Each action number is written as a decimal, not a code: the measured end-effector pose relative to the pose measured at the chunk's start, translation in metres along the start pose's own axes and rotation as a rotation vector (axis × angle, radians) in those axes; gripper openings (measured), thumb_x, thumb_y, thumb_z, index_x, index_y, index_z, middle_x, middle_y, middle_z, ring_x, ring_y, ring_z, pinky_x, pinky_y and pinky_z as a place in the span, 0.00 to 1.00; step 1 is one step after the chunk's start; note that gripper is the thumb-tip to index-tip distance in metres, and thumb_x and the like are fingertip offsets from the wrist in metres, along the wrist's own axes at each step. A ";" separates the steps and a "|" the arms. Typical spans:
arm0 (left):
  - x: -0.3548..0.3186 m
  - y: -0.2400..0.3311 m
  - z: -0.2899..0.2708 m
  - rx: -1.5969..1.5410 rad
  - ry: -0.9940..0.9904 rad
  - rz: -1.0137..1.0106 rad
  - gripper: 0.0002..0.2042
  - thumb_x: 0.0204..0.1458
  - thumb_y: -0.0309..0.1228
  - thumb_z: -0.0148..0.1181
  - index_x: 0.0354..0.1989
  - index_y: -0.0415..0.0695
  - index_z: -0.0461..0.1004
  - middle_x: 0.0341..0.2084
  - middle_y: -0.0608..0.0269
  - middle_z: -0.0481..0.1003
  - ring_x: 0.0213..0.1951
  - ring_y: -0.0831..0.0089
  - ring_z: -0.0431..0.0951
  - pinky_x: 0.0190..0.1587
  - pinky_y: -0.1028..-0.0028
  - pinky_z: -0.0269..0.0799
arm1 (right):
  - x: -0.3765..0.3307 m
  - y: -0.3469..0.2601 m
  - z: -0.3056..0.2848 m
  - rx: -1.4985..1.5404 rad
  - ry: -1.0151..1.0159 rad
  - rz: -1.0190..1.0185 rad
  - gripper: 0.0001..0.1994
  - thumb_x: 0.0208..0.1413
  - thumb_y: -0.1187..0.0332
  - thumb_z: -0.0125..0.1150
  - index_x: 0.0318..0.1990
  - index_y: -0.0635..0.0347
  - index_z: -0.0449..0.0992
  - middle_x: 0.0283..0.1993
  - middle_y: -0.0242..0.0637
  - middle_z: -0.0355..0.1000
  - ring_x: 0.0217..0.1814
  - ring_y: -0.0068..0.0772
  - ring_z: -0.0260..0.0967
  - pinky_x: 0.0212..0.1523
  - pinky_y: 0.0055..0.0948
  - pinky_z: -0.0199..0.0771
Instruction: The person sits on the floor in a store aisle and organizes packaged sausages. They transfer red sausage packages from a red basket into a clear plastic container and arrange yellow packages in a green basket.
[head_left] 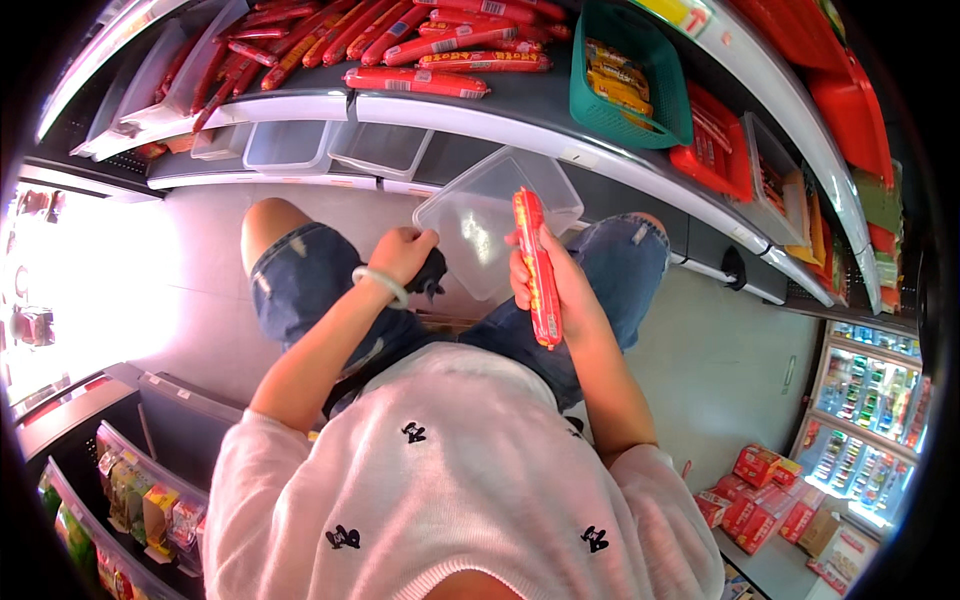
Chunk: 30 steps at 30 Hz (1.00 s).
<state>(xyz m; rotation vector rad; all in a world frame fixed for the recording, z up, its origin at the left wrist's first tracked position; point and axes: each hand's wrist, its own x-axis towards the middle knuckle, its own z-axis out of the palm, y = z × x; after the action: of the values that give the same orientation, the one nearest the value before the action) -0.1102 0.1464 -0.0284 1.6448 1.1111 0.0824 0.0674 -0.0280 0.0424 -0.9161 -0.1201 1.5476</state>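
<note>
My right hand (566,285) is closed around a sausage (536,260) in red plastic wrapping with yellow print, held nearly upright over my lap. In my left hand (402,252), which wears a pale bracelet at the wrist, is a bunched black cloth (430,276). Between my knees a clear plastic bin (465,225) sits tilted against the lower shelf, just beyond both hands. More red-wrapped sausages (420,82) lie piled on the shelf in front of me.
A teal basket (592,110) with yellow packets and a red basket (735,175) stand on the shelf at the right. Clear bins (285,150) sit on the lower shelf. Red boxes (750,510) lie behind at the right, near a lit drinks cooler (870,390).
</note>
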 end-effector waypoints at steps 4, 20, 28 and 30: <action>-0.067 -0.001 -0.014 -0.123 0.058 0.004 0.21 0.51 0.42 0.55 0.27 0.30 0.76 0.17 0.49 0.73 0.24 0.66 0.75 0.33 0.67 0.70 | 0.025 0.016 0.017 0.074 0.218 0.129 0.17 0.66 0.54 0.48 0.46 0.61 0.69 0.36 0.34 0.68 0.30 0.29 0.68 0.30 0.28 0.72; -0.156 -0.022 -0.015 -0.709 0.105 -0.127 0.14 0.58 0.34 0.54 0.32 0.33 0.76 0.26 0.71 0.74 0.29 0.85 0.70 0.31 0.82 0.65 | 0.035 0.067 0.099 0.104 0.217 0.034 0.11 0.62 0.73 0.48 0.52 0.56 0.66 0.54 0.33 0.66 0.58 0.29 0.64 0.59 0.46 0.65; -0.165 -0.014 -0.070 -0.247 0.041 0.040 0.18 0.52 0.39 0.57 0.23 0.33 0.76 0.11 0.51 0.68 0.17 0.68 0.72 0.24 0.66 0.66 | 0.057 0.076 0.113 -0.171 0.332 0.043 0.09 0.60 0.63 0.59 0.45 0.53 0.71 0.41 0.30 0.68 0.43 0.28 0.66 0.43 0.34 0.68; -0.163 -0.013 -0.073 -0.158 0.041 0.074 0.18 0.51 0.40 0.56 0.22 0.33 0.75 0.12 0.47 0.70 0.18 0.60 0.73 0.25 0.63 0.68 | 0.062 0.081 0.117 -0.185 0.361 0.067 0.10 0.59 0.63 0.60 0.44 0.55 0.71 0.40 0.31 0.68 0.42 0.29 0.65 0.42 0.34 0.69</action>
<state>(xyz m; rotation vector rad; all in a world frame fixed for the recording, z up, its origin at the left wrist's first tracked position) -0.2501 0.0871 0.0667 1.5484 1.0470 0.2470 -0.0621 0.0583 0.0463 -1.3433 0.0267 1.4238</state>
